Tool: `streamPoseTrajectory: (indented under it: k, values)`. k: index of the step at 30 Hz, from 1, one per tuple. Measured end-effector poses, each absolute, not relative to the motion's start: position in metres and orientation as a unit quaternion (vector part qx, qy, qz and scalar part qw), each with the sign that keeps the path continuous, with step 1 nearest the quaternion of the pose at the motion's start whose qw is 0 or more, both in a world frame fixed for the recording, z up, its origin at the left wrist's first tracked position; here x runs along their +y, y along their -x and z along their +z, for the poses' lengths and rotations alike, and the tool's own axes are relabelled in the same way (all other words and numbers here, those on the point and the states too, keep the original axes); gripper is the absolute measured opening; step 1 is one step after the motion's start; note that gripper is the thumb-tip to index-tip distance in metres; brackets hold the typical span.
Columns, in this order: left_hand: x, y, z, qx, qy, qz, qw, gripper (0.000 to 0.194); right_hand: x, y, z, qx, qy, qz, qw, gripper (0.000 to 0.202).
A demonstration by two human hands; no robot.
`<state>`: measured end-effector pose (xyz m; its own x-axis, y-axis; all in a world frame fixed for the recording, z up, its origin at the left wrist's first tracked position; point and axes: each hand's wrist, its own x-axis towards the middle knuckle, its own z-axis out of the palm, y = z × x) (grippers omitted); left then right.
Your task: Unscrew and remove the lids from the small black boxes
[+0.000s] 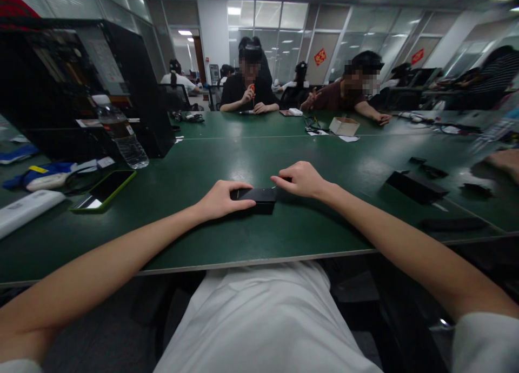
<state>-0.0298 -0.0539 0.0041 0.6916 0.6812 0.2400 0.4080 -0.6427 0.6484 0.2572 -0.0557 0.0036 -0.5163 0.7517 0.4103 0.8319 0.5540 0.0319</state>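
A small black box (264, 200) lies on the green table (259, 238), a little back from its front edge. My left hand (222, 200) grips the box's left end, with the thumb along the near side and the fingers at the far side. Just right of the box is my right hand (299, 179), its fingers curled and pressed together near the box's right end. Whatever its fingertips hold, if anything, is too small to make out.
At the left are a phone (104, 191), a plastic bottle (124, 135), a white bar-shaped object (30, 211) and a black cabinet (133, 86). A black case (417, 186) lies at the right. Across the table sit two people, near an open carton (344, 126).
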Motion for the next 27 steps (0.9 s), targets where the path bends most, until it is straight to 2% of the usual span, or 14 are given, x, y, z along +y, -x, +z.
streamPoseTrajectory:
  k: [21, 27]
  values:
    - [-0.054, 0.03, 0.005, 0.289, -0.871, 0.244, 0.313, 0.048, -0.05, -0.279, 0.015, -0.833, 0.487, -0.146, 0.22, 0.056]
    - [-0.054, 0.029, 0.004, 0.294, -0.875, 0.242, 0.301, 0.048, -0.047, -0.272, 0.007, -0.833, 0.49, -0.097, 0.237, 0.058]
